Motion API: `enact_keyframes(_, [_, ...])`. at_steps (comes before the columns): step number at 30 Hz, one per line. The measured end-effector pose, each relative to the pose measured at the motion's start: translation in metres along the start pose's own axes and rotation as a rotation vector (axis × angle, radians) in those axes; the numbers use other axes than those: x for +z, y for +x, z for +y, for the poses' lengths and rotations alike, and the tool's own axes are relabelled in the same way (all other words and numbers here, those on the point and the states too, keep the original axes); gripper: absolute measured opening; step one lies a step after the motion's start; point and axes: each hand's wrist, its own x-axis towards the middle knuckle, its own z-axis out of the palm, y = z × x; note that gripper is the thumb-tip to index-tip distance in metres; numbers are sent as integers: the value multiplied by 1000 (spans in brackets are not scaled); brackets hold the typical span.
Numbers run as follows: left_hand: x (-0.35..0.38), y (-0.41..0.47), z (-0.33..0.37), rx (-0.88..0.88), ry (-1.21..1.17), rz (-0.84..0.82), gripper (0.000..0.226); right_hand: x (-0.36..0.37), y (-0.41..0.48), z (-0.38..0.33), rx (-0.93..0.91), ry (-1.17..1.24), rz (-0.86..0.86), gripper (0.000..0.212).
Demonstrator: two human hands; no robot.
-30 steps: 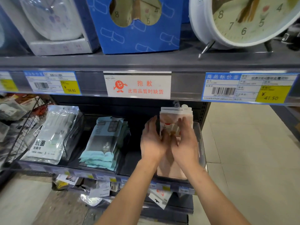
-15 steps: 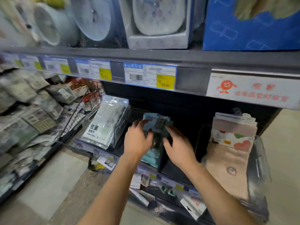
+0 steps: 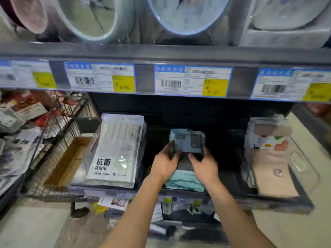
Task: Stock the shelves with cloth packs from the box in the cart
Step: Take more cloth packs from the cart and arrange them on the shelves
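A stack of teal cloth packs [image 3: 186, 141] leans in the middle slot of the lower shelf [image 3: 179, 193]. My left hand [image 3: 164, 165] grips the stack's left side and my right hand [image 3: 204, 167] grips its right side, fingers curled round the edges. More teal packs [image 3: 185, 181] lie under my wrists. White cloth packs [image 3: 116, 151] with black print lean in the slot to the left. Beige cloth packs [image 3: 270, 158] with fruit labels fill a clear bin at the right. The cart's box is not in view.
A shelf with clocks [image 3: 188, 13] and price tags [image 3: 191, 80] runs overhead. At left a wire basket [image 3: 59, 133] holds a cardboard tray [image 3: 69, 161], with more packaged goods [image 3: 16, 140] beyond it. Small items hang under the lower shelf. Pale floor lies either side.
My hands left the beige packs at the right and moved to the teal packs in the middle slot, which they now grip. The view swung left and came closer.
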Motion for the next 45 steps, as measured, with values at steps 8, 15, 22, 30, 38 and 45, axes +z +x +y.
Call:
enact_keyframes(8, [-2,6,-3,-12,74,-112,63,2,-7,9,125,81,-69,57])
enact_keyframes(15, [-1,-4,6,20,53,7,59,-8,-12,1,29,72,12,49])
enact_keyframes(22, [-13,-16,16,61,43,129,52,-19,-20,-14,-171,9,157,63])
enact_keyframes(30, [-79,-42,12,185,215,427,38,28,-47,-92,-359,3,-82,62])
enact_keyframes(38, [-157,-43,-48,-54,201,527,46,118,-73,-151,-201,214,-303,65])
enact_keyframes(45, [-189,-7,-93,-180,48,378,37,176,-63,-164,-62,48,-165,76])
